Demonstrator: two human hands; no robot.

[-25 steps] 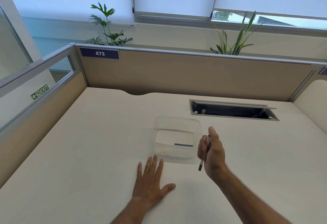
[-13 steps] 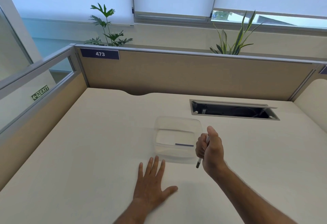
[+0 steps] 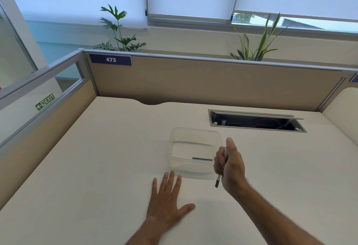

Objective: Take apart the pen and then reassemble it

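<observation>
pen point(image 3: 218, 180) – near upright, dark tip down | right hand point(image 3: 230, 164) fingers clamped | left hand point(image 3: 167, 199) fingers apart

You've got 2 hands: left hand point(image 3: 168, 199), right hand point(image 3: 229, 164). 1 pen point(image 3: 218, 180), 1 clear container point(image 3: 194, 134) w/ 1 thin dark rod point(image 3: 202, 159), 2 plants at 11 point(image 3: 116, 29) & 1 o'clock point(image 3: 257, 41).

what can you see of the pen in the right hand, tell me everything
The pen is slim, with a white barrel and a dark lower end. It stands nearly upright, slightly tilted, dark end down. The right hand is closed in a fist around its middle, the thumb up along its top, so only a strip of white by the fingers and the lower end show. It is held next to the clear tub. Whether the tip touches the desk cannot be told.
</observation>
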